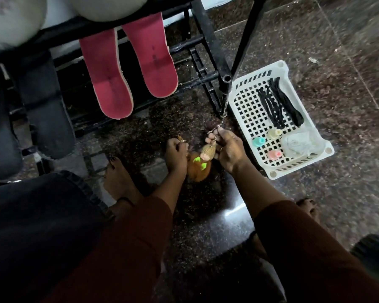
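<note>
A tan tassel (208, 150) on a short metal chain hangs just above the dark speckled stone floor (315, 51), near the middle of the view. At far left, dark shoes (42, 110) sit on a black metal shoe rack (202, 38), with a pair of pink slippers (112, 82) beside them, soles up. Below these is a bare foot (118, 182). The left hand (176, 155) is curled tight around a small brown piece with a gold fitting (181, 139). Just right of it, between the hands, lies an orange-brown fuzzy object (198, 170) with neon green patches. The right hand (229, 150) pinches the tassel's chain between thumb and fingertips, other fingers bent. Farther right, a white plastic basket (280, 174) on the floor holds black cords (278, 103), small teal (258, 141), yellow (274, 134) and pink bottles (274, 154), and a clear plastic bag (300, 143).
</note>
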### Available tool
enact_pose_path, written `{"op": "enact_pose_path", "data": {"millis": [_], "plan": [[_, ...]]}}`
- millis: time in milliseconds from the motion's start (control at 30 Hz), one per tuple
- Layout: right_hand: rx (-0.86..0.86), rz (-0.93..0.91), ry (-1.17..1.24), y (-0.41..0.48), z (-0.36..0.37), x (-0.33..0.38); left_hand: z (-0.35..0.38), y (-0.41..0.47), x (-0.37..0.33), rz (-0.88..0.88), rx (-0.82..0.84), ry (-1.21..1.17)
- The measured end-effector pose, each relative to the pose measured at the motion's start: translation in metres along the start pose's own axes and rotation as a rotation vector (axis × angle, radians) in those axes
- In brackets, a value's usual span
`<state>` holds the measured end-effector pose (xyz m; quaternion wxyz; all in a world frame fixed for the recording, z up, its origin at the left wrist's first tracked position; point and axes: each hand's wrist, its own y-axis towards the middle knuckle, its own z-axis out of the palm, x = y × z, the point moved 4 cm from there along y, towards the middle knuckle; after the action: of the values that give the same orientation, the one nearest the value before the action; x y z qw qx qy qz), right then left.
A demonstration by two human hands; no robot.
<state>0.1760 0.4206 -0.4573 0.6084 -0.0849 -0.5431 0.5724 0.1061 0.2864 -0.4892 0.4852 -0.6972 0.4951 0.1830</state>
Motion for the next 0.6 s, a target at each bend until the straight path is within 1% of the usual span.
{"op": "enact_pose_path", "data": {"millis": [67, 133, 200, 267, 333, 400, 467, 600], "plan": [[0.015, 0.040, 0.007, -0.003, -0.003, -0.005, 0.000, -0.005, 0.001, 0.002, 0.033, -0.139], [0.038, 0.085, 0.060, -0.007, -0.004, -0.009, 0.001, -0.008, 0.003, -0.013, 0.101, -0.274], [0.050, 0.089, 0.111, -0.009, -0.004, -0.012, 0.004, -0.010, 0.007, -0.036, 0.170, -0.351], [0.075, 0.073, 0.136, -0.012, -0.004, -0.013, 0.005, -0.012, 0.010, -0.050, 0.211, -0.353], [0.124, 0.077, 0.155, -0.017, -0.004, -0.013, 0.004, -0.015, 0.009, -0.055, 0.222, -0.301], [0.174, 0.087, 0.180, -0.022, -0.005, -0.012, 0.001, -0.020, 0.004, -0.010, 0.228, -0.228], [0.201, 0.079, 0.145, -0.029, -0.006, -0.008, -0.004, -0.025, -0.003, 0.039, 0.222, -0.191], [0.218, 0.042, 0.050, -0.042, -0.011, 0.004, -0.013, -0.035, -0.018, 0.078, 0.225, -0.180]]}}
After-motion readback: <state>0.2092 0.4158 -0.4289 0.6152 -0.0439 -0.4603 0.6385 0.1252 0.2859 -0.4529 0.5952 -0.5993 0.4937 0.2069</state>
